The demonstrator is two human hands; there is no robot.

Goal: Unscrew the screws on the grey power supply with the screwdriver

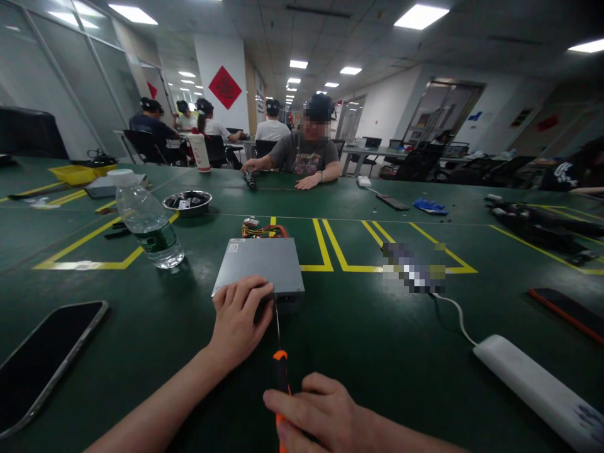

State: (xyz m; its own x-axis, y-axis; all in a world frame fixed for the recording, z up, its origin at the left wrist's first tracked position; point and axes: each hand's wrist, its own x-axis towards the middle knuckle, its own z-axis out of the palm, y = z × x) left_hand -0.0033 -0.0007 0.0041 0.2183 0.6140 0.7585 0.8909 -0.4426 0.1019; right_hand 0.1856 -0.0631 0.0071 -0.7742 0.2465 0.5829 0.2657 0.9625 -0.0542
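A grey metal box (264, 261) with a bundle of coloured wires (265, 231) behind it lies on the green table. My left hand (240, 318) rests on its front left part, fingers over the top edge and thumb at the front face. In my right hand (314, 412) is an orange and black screwdriver (280, 371), gripped by the handle. Its thin shaft points away from me, and the tip meets the front side of the box near my left thumb; the exact contact point is too small to make out.
A water bottle (153, 226) and a metal bowl (187, 202) of dark parts stand left. A phone (50, 358) lies near left. On the right are a white power strip (538, 390) and an orange-edged phone (569, 311). Across the table sits a person (302, 151).
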